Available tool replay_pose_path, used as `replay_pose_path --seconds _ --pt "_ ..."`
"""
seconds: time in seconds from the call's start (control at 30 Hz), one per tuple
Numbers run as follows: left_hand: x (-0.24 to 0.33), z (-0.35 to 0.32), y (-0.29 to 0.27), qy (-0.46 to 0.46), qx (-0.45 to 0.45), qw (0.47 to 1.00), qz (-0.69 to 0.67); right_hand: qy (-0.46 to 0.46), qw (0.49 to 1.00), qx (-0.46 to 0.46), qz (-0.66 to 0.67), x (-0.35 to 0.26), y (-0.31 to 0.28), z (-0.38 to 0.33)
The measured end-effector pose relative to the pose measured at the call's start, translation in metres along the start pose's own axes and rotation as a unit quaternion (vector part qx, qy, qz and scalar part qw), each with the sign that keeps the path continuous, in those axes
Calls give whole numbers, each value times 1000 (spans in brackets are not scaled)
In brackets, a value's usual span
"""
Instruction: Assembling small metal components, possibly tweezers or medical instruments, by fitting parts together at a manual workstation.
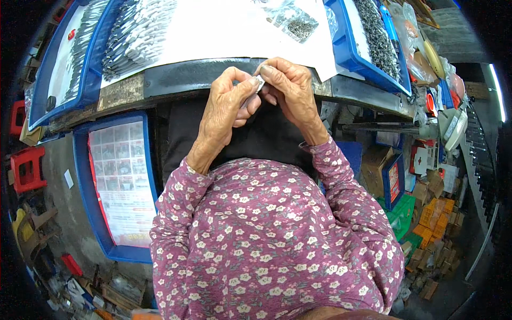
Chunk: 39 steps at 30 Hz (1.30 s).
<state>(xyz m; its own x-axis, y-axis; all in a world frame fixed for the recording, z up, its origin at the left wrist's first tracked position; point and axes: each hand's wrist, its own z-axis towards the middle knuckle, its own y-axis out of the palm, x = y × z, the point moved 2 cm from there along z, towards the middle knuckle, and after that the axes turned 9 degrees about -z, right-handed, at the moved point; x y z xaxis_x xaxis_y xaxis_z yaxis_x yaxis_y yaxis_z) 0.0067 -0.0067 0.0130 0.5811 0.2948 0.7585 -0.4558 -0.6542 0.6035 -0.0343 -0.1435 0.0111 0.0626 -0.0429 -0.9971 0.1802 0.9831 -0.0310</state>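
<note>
Both hands were raised together just in front of the table (176, 80) edge, pinching one small silvery metal part (258, 84) between them: the left hand (226, 104) closed around its lower end, the right hand (288, 88) gripping its top with fingertips. Judging by the stock around, the work looked mid-run. A blue tray (58, 74) at the left held rows of long grey metal pieces, and another blue tray (368, 48) at the right was heaped with small dark metal parts. A clear bag of small parts (298, 24) lay on white paper (213, 26) between them
</note>
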Motion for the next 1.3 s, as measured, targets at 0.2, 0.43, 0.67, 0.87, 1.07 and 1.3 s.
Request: replay_pose_path --seconds 0.2,0.43,0.67,0.87,1.07,1.3 --pt "-2 0 -1 10 -9 1000 13 -11 1000 -23 15 -1 0 0" --pt "0 -2 -6 14 -27 999 17 -2 999 -35 -21 -4 2 1" --pt "3 -5 -6 29 -20 998 61 7 999 -35 -32 -5 6 -1" --pt "4 -7 -6 40 -5 994 105 12 997 -9 -70 -1 13 -2" --pt "4 -6 -7 30 3 994 108 43 998 -43 -23 0 7 1" --pt "5 -9 -15 40 -31 995 89 -234 906 -91 -342 -30 3 2"
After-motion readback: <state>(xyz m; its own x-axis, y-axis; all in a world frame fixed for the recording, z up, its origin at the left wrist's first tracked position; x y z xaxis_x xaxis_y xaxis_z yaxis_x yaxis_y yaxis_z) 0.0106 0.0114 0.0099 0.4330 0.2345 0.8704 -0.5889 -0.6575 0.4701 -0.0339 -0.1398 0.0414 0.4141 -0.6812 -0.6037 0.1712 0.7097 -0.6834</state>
